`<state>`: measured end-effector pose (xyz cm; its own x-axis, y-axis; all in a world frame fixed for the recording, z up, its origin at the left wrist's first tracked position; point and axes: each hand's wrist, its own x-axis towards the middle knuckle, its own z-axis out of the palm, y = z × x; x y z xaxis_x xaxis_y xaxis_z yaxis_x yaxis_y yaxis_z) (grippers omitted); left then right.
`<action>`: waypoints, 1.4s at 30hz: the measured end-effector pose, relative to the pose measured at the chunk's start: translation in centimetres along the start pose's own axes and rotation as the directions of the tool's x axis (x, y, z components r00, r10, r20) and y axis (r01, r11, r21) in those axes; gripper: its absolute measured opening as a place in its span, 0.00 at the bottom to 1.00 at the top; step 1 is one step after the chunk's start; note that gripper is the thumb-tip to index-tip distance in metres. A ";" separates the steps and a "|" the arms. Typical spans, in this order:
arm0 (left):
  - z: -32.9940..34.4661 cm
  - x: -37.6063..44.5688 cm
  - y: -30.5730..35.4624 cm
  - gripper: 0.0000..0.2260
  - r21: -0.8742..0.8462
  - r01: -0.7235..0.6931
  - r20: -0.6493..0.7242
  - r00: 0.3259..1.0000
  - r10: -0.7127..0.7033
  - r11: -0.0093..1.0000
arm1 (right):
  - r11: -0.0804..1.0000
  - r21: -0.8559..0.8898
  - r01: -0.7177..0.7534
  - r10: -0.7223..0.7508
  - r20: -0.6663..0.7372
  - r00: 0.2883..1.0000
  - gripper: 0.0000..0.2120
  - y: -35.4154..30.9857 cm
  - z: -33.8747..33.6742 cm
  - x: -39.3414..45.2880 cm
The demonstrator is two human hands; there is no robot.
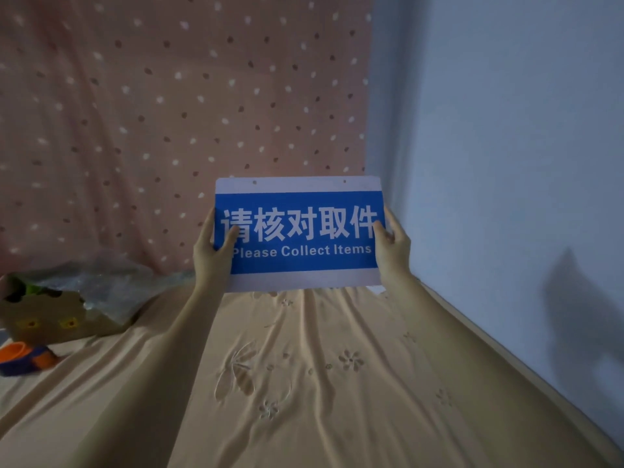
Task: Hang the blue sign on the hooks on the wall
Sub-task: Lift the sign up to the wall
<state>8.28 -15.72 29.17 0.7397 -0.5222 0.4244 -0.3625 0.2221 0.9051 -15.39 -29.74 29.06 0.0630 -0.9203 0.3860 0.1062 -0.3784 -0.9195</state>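
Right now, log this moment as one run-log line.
stage: carrying | blue sign: upright, facing camera, above bed | left hand: grips left edge | right hand: grips right edge | hooks: not visible

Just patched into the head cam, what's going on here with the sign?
A person is holding the blue sign upright above the bed, left hand on its left edge and right hand on its right edge. The text faces the camera and two small holes sit in its top strip. It is not hung yet, and no hooks show on the wall in this view.
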 end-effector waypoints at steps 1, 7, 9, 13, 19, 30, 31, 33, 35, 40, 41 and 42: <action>0.6 -0.1 0.3 0.25 -0.008 -0.008 0.008 1.000 0.008 1.000 | 1.000 0.004 0.009 -0.009 -0.016 1.000 0.19 -0.3 -0.7 0.0; 5.5 -1.0 2.3 0.25 -0.099 -0.037 0.123 0.991 0.050 0.994 | 0.999 0.006 0.036 -0.035 -0.130 0.991 0.19 -1.8 -6.0 -0.3; 7.6 -1.7 3.2 0.25 -0.146 -0.033 0.167 0.984 0.058 0.989 | 0.999 0.000 0.046 -0.045 -0.178 0.983 0.19 -2.3 -8.4 -0.5; 12.5 -3.8 4.9 0.25 -0.220 -0.038 0.242 0.966 0.093 0.975 | 0.996 -0.054 0.068 -0.080 -0.291 0.953 0.19 -3.6 -14.1 -1.6; 20.7 -8.4 8.5 0.24 -0.358 -0.016 0.386 0.908 0.164 0.933 | 0.985 -0.139 0.099 -0.155 -0.483 0.862 0.19 -6.5 -23.7 -3.1; 32.7 -17.7 16.1 0.24 -0.469 0.076 0.571 0.786 0.236 0.880 | 0.956 -0.271 0.110 -0.270 -0.674 0.688 0.14 -12.2 -38.3 -7.2; 33.6 -18.6 16.9 0.24 -0.478 0.074 0.576 0.779 0.249 0.875 | 0.954 -0.278 0.114 -0.280 -0.684 0.674 0.14 -12.8 -39.4 -7.6; 35.4 -20.2 18.5 0.25 -0.503 0.075 0.588 0.760 0.277 0.861 | 0.946 -0.296 0.130 -0.308 -0.705 0.638 0.15 -14.1 -41.6 -8.2; 37.2 -21.7 20.1 0.24 -0.530 0.091 0.604 0.739 0.300 0.843 | 0.932 -0.334 0.142 -0.350 -0.722 0.597 0.17 -15.4 -43.7 -8.7; 41.4 -24.9 24.2 0.24 -0.610 0.144 0.631 0.683 0.368 0.780 | 0.897 -0.406 0.174 -0.433 -0.734 0.522 0.19 -18.8 -48.5 -9.7; 42.2 -25.4 25.2 0.24 -0.630 0.154 0.633 0.670 0.388 0.761 | 0.888 -0.421 0.184 -0.453 -0.734 0.507 0.19 -19.7 -49.4 -9.9; 42.9 -25.8 26.2 0.24 -0.650 0.163 0.632 0.658 0.409 0.742 | 0.876 -0.441 0.198 -0.478 -0.730 0.489 0.19 -20.5 -50.2 -10.1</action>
<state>-44.60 -31.81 40.87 -0.0195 -0.7736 0.6334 0.2199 0.6147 0.7575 -68.01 -17.66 40.29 -0.7440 -0.3415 0.5743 -0.3320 -0.5569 -0.7613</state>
